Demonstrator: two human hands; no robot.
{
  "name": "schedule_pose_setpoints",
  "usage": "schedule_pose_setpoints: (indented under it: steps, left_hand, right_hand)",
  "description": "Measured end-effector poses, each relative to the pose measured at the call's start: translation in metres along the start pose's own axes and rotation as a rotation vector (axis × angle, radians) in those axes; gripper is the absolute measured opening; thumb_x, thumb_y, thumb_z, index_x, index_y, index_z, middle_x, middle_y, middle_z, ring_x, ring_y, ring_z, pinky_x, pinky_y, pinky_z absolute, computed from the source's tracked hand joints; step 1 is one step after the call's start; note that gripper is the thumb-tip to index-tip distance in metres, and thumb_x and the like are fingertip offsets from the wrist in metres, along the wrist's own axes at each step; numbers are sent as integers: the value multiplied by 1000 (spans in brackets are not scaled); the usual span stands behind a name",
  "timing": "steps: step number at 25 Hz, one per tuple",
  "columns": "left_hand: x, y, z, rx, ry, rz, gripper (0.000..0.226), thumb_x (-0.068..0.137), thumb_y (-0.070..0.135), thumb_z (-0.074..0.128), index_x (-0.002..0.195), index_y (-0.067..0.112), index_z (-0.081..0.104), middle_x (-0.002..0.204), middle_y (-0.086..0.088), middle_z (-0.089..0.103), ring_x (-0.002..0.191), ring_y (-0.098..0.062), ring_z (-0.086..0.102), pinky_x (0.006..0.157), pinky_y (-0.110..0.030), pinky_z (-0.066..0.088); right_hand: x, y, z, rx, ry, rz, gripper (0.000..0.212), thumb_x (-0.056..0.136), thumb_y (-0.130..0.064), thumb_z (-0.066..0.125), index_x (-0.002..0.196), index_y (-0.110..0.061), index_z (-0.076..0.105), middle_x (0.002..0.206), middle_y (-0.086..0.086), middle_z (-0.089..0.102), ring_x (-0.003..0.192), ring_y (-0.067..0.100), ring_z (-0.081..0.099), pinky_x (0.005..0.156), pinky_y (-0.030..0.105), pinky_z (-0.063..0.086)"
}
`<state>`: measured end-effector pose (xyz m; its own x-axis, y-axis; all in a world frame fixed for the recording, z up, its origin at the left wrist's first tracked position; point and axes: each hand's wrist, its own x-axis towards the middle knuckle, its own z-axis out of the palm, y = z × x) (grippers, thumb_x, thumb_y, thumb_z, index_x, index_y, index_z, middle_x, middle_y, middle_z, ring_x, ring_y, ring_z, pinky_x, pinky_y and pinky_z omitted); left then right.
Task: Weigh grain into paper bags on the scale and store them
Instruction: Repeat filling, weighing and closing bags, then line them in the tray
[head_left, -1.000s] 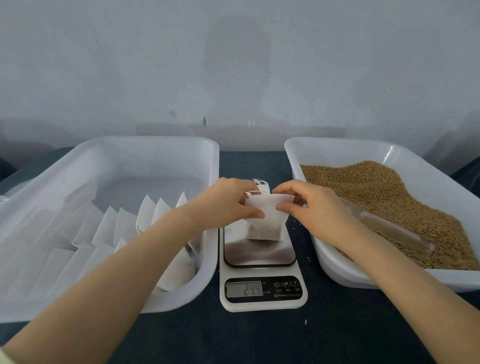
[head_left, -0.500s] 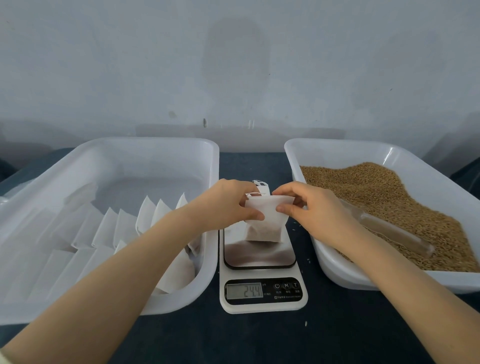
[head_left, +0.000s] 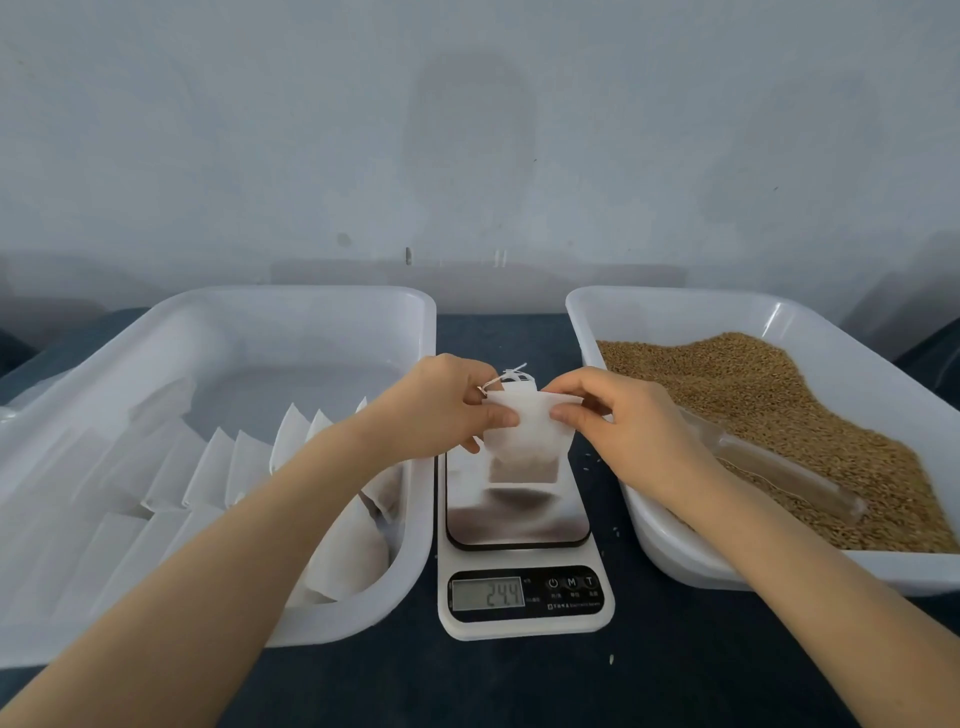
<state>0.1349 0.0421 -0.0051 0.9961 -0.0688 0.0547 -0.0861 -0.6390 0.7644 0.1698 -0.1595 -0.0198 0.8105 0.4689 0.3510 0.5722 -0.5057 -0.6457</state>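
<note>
White plastic tub (head_left: 291, 295), far left: holds rows of white paper bags (head_left: 249, 462), leaning on one another along its near and right sides.

Left hand (head_left: 441, 410): thumb and fingers pinch the top left edge of the paper bag (head_left: 527, 441); a loop of white string (head_left: 511, 376) shows just behind the knuckles.

Paper bag, centre: small, white, held upright between both hands above the scale (head_left: 519, 519). A darker fill shows through its lower part. Whether its base touches the steel plate cannot be told.

Scale: white body with a mirrored plate, set on the dark blue table (head_left: 519, 686) between the two tubs. Its display (head_left: 488, 593) reads 24.4.

Right hand (head_left: 623, 415): pinches the bag's top right edge.

Second white tub (head_left: 675, 299), right: filled with brown grain (head_left: 779, 395), heaped toward the back. A clear scoop (head_left: 779, 473) lies on the grain, behind the right wrist.

Loose grains: a few, scattered on the table beside the scale.
</note>
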Motion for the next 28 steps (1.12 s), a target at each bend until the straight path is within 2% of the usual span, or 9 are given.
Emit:
schedule_pose_setpoints:
  steps: [4,7,8,11,14,17,22,25,28]
  left_hand:
    - [-4,-2,-2,22,44,44,17,81,33,74,79,23,61,66,11,63,57,-4,58,60,-17,48]
    - [-7,0,1,57,-12,92,15,77,36,77,87,30,67,64,17,59,56,2,52,52,-9,39]
    - [-9,3,1,62,-26,99,7,80,32,76,79,32,69,59,18,57,53,1,50,50,-9,37]
    - [-7,2,3,48,-31,89,41,84,28,72,46,37,59,41,16,42,41,-4,37,43,-8,27]
    - [-7,-2,3,36,-40,56,37,82,31,74,48,26,58,43,11,34,45,-9,27,43,-14,23]
    - [-4,-4,2,46,-32,35,33,80,29,75,51,25,60,43,11,37,43,-9,30,42,-14,25]
    - [-2,-3,2,23,15,11,24,80,30,75,60,39,64,55,15,61,51,2,56,50,-7,41]
    - [-4,-2,1,35,24,20,17,82,29,73,65,27,69,58,10,62,50,0,54,49,-9,41]
    - [-7,5,-11,23,88,1,21,84,28,71,75,8,71,68,-8,65,59,-13,58,58,-24,47]
  right_hand:
    - [0,-6,-1,113,56,-27,16,85,-16,67,90,-32,69,77,-13,68,68,0,60,62,8,42]
    - [1,-12,1,214,51,-29,20,84,-17,69,86,-37,68,82,-17,70,73,1,64,67,12,48]
    - [1,-13,1,228,41,-30,19,84,-19,69,86,-38,68,83,-20,69,74,0,64,68,13,48]
    - [1,-12,2,157,-49,6,13,80,-38,70,91,-41,66,83,-22,68,75,-1,62,66,15,47]
    - [2,-7,5,46,-99,57,11,76,-39,74,79,-30,68,64,-14,64,57,0,53,53,14,37]
    - [3,-2,5,43,-25,76,18,76,-26,76,63,-22,64,49,-10,52,44,3,40,45,15,31]
    - [-1,0,2,54,-5,89,14,77,-26,76,67,-21,66,59,-2,60,44,3,44,45,15,34]
    - [-1,-1,1,27,-15,69,12,79,-28,73,70,-27,66,63,-7,64,52,2,51,51,14,38]
    - [-2,-3,-2,94,-12,71,4,85,-31,65,87,-35,66,77,-19,69,71,-7,62,63,7,44]
